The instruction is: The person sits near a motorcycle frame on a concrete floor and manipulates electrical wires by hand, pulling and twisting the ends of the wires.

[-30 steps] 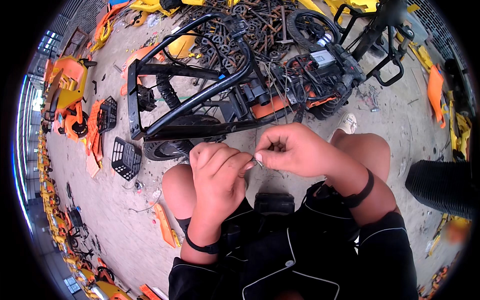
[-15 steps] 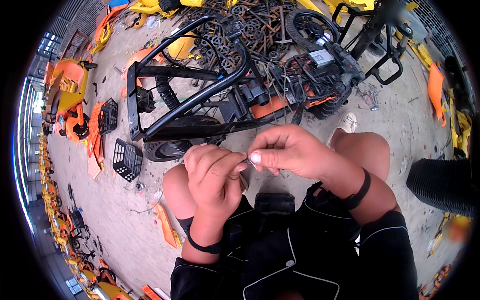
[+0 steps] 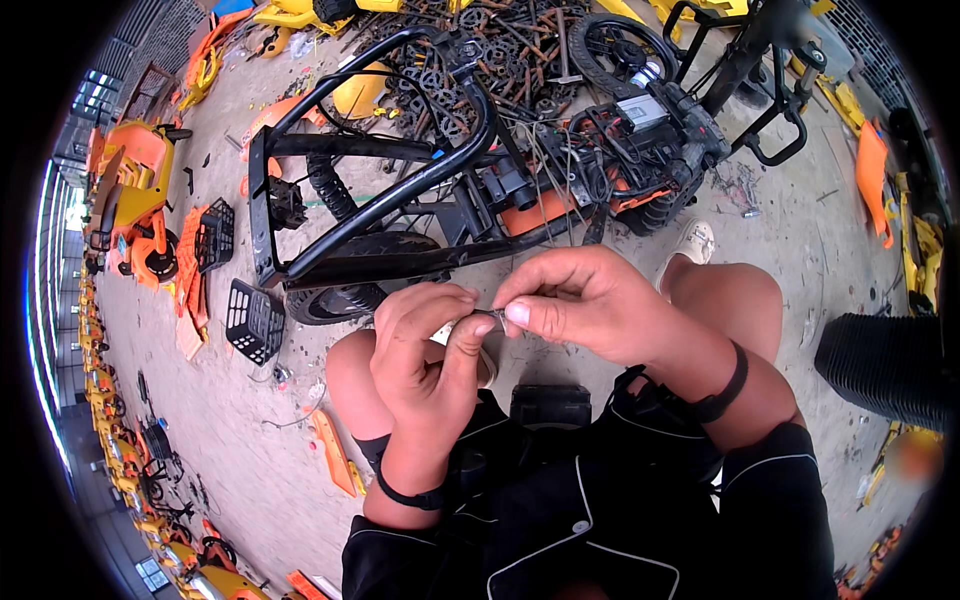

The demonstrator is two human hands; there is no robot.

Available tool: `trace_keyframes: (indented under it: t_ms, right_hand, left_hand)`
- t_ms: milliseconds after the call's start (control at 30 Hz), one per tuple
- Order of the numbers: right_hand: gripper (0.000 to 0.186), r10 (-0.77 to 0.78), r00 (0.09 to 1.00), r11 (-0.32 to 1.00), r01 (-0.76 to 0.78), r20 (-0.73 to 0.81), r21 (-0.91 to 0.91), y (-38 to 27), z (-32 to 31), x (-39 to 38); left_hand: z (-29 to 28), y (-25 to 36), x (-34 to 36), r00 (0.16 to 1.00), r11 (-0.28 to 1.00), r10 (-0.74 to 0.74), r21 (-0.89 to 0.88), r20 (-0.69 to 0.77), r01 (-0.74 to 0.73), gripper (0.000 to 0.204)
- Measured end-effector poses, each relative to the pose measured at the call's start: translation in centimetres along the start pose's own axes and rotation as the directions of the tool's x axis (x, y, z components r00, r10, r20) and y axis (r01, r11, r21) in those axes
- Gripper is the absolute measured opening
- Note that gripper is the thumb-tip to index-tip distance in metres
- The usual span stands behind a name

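Between the fingertips of both hands is a small, thin, greyish piece (image 3: 497,316), too small for me to tell its kind. My left hand (image 3: 422,345) pinches one end with thumb and index finger, the other fingers curled. Its other end sits between the thumb and fingertips of my right hand (image 3: 580,308). Both hands are held above my knees, just in front of a stripped electric bike frame (image 3: 390,200) of black tubes, lying on its side with cables and a motor block showing.
Left of the frame sit black plastic crates (image 3: 255,320) and an orange-yellow bike (image 3: 145,195). Behind it is a heap of rusty cranks and sprockets (image 3: 480,70). A black ribbed stack (image 3: 880,370) stands at the right. An orange strip (image 3: 332,450) lies on the concrete floor.
My left fingers have shifted, with the thumb now lower and apart from the curled index finger, showing more of the small piece. My right hand has barely moved.
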State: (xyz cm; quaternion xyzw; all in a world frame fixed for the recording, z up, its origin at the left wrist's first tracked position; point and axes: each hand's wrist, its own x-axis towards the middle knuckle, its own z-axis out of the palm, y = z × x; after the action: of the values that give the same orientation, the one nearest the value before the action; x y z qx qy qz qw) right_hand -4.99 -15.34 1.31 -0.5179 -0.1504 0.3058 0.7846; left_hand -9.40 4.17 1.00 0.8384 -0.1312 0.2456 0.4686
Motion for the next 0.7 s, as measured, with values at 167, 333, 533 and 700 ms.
trace_keyframes:
  t_ms: [167, 333, 533, 700]
  right_hand:
    - [0.017, -0.062, 0.998, 0.998, 0.062, -0.007, -0.029, 0.6, 0.0, 0.1]
    - [0.016, -0.078, 0.997, 0.997, 0.077, -0.028, -0.024, 0.5, 0.4, 0.1]
    - [0.015, -0.085, 0.991, 0.996, 0.083, -0.102, -0.022, 1.2, 0.4, 0.4]
    - [0.017, -0.115, 0.988, 0.993, 0.111, -0.101, -0.039, 1.5, 0.4, 0.5]
  left_hand:
    - [-0.4, 0.7, 0.1, 0.998, 0.997, -0.052, 0.059, 0.028, 0.051, 0.018]
    - [-0.3, 1.3, -0.1, 0.99, 0.992, -0.127, 0.016, 0.057, 0.126, 0.017]
    - [0.3, 1.8, -0.4, 0.97, 0.971, -0.218, -0.077, 0.103, 0.227, 0.026]
    - [1.0, 0.4, -1.6, 0.959, 0.914, -0.268, -0.29, 0.093, 0.283, 0.033]
